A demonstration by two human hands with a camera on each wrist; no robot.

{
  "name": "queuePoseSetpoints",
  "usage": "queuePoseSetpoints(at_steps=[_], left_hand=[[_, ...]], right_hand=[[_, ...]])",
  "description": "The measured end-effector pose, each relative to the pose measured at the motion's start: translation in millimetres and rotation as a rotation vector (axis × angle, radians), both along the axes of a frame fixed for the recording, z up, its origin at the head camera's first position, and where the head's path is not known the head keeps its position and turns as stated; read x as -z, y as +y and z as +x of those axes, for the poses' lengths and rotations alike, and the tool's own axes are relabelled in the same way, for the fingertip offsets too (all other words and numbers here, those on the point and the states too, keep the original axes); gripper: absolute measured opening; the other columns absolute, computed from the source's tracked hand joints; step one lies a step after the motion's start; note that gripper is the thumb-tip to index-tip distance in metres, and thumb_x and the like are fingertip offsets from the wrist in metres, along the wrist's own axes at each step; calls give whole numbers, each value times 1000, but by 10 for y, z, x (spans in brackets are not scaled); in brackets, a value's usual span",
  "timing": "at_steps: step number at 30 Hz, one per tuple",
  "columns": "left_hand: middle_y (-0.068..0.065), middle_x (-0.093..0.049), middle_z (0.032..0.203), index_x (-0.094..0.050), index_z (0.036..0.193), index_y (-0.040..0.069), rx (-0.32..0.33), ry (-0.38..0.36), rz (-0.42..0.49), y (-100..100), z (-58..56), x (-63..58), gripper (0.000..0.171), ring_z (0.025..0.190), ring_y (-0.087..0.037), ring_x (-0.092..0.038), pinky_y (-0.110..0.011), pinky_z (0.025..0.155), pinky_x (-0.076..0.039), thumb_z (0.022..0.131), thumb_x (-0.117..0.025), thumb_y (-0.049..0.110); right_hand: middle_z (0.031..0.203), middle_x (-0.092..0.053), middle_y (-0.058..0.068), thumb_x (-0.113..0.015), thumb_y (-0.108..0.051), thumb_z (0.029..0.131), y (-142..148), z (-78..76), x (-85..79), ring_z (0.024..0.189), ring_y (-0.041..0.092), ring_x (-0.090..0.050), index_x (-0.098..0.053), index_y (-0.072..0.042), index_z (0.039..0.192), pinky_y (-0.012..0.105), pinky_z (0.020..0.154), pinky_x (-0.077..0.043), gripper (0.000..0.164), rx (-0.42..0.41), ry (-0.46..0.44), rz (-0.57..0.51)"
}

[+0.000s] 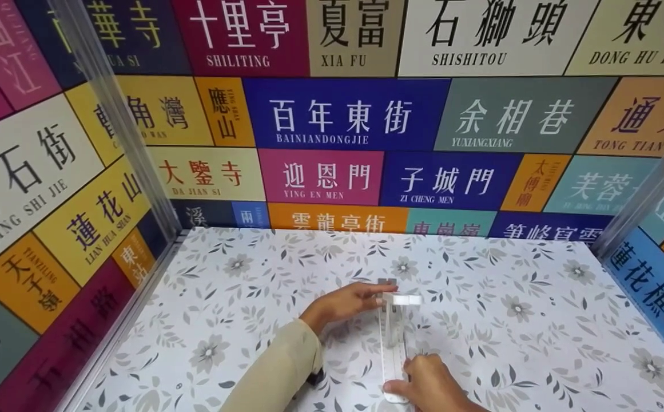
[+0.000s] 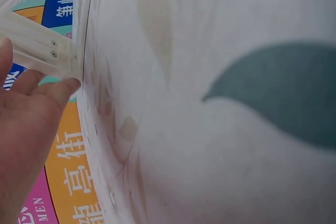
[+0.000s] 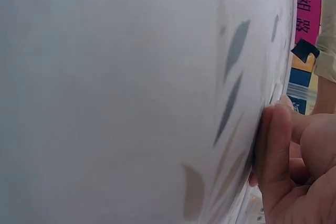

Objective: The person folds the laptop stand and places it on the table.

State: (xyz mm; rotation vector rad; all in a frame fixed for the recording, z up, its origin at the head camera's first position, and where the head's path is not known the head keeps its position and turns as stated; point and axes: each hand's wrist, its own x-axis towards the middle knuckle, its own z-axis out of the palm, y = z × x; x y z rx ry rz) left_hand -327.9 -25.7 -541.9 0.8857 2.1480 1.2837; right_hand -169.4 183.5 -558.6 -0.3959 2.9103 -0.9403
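Observation:
A white plastic stand-like device (image 1: 393,337) lies lengthwise on the flower-patterned tabletop; its exact kind is unclear. It has a long narrow base, a raised part with a short white crosspiece on top, and a grey piece at the far end. My left hand (image 1: 346,303) holds the far end from the left, fingers reaching over by the grey piece. In the left wrist view, two small screws show on the white part (image 2: 37,43) beside the left fingers. With curled fingers, my right hand (image 1: 426,380) grips the near end, thumb on the base's front tip.
Patterned white tabletop (image 1: 211,303) spreads around the device. Colourful sign panels (image 1: 346,114) with Chinese characters line the back and sides. Clear corner posts (image 1: 120,126) stand at left and right. A small black object (image 1: 315,377) sits at the left sleeve cuff.

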Motion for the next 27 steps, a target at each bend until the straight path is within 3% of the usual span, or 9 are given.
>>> queuePoseSetpoints(at_steps=[4, 9, 14, 20, 24, 27], left_hand=[[8, -29, 167, -37, 155, 45, -12, 18, -53, -20, 60, -18, 50, 157, -19, -23, -50, 128, -16, 108, -48, 38], [10, -23, 169, -22, 158, 52, -62, 27, -160, -17, 179, -84, 61, 157, -23, -23, -49, 128, -17, 107, -50, 34], [7, -28, 168, -21, 160, 48, -143, 48, -208, -3, 320, -147, 64, 153, -26, -33, -48, 126, -25, 106, -53, 35], [-5, -41, 162, -33, 161, 25, -240, 87, -156, 18, 507, -208, 62, 143, -34, -48, -46, 119, -38, 104, -58, 28], [-13, -57, 148, -56, 143, 7, -350, 87, -80, 68, 626, -251, 48, 132, -38, -58, -47, 110, -48, 99, -66, 25], [-13, -68, 130, -66, 120, 6, -425, 114, -65, 104, 697, -280, 34, 124, -37, -64, -46, 103, -53, 95, -72, 28]], right_hand=[[45, -47, -12, -87, -43, 76, 3, 0, -16, 45, 5, -34, -48, -19, 50, 24, 40, -30, 53, -30, -14, 20], [49, -54, -4, -86, -40, 78, -2, 2, -22, 47, 7, -43, -55, -14, 54, 26, 43, -37, 47, -64, 10, 51], [52, -55, -1, -85, -40, 79, 5, -8, -49, 48, 7, -47, -58, -13, 56, 26, 45, -40, 45, -92, 31, 63], [53, -58, -10, -83, -40, 82, 116, -102, -173, 46, -1, -42, -70, -17, 60, 22, 43, -39, 34, -129, 83, 34], [60, -64, -9, -85, -35, 81, 229, -284, -279, 48, 0, -51, -73, -13, 77, 20, 45, -44, 25, 0, 85, -6], [75, -73, -3, -87, -32, 80, 315, -472, -315, 60, 6, -64, -69, -11, 98, 24, 56, -53, 33, 96, 65, -80]])
